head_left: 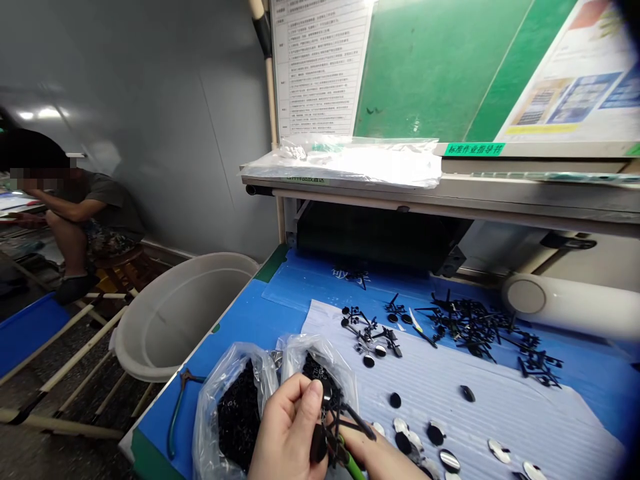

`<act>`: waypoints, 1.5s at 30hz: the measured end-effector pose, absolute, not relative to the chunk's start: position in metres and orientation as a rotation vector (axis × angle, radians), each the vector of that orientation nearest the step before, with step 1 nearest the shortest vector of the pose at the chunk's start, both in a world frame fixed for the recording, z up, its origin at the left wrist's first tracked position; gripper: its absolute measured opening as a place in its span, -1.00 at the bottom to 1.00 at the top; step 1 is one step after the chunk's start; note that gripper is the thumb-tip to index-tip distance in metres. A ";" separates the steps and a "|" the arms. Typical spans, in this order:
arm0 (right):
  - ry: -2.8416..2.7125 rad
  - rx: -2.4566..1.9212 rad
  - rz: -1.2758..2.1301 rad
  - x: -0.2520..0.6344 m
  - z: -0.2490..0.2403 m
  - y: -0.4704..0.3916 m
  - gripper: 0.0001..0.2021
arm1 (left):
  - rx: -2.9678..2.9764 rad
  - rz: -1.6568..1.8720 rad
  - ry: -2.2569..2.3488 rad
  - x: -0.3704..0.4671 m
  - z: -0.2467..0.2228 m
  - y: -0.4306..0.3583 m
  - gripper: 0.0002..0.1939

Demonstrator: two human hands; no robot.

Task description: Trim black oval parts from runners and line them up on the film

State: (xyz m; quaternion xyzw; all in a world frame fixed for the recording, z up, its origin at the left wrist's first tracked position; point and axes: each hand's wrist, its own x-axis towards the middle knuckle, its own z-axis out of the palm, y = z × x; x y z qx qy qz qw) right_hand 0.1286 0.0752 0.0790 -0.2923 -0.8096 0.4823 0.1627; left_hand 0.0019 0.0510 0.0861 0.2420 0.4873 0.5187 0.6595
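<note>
Head view: a black branched part (359,421) sits between the hands, pinched by the left hand (293,430) between thumb and fingers. The right hand (383,448) has its grip around a green-handled tool (353,465), its fingers mostly hidden. A steady pinch, thumb clear of the tool's working end, should serve best. Around lie clear bags (207,413), loose discs (395,400) and a dark tangled pile (465,323) on the worktop (235,317).
</note>
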 end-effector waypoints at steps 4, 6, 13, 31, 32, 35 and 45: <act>-2.313 -0.824 1.411 0.126 0.080 0.075 -0.71 | 0.540 1.190 1.116 -0.001 0.084 0.050 -0.58; -2.345 -0.875 1.373 0.126 0.072 0.075 -0.70 | 0.548 1.200 1.124 -0.003 0.082 0.050 -0.60; -2.378 -1.155 1.018 0.120 0.063 0.083 -0.65 | 0.487 1.277 1.026 -0.019 0.074 0.050 -0.65; -2.407 -1.045 1.132 0.092 0.067 0.098 -0.48 | 0.284 1.371 1.016 -0.033 0.080 0.047 -0.60; -2.420 -1.042 1.139 0.092 0.068 0.099 -0.45 | 0.277 1.375 1.018 -0.034 0.079 0.047 -0.59; -2.473 -1.012 1.162 0.089 0.073 0.103 -0.35 | 0.279 1.403 1.021 -0.037 0.079 0.048 -0.60; -2.607 -0.839 1.149 0.060 0.088 0.127 -0.40 | 0.246 1.528 0.983 -0.061 0.077 0.055 -0.61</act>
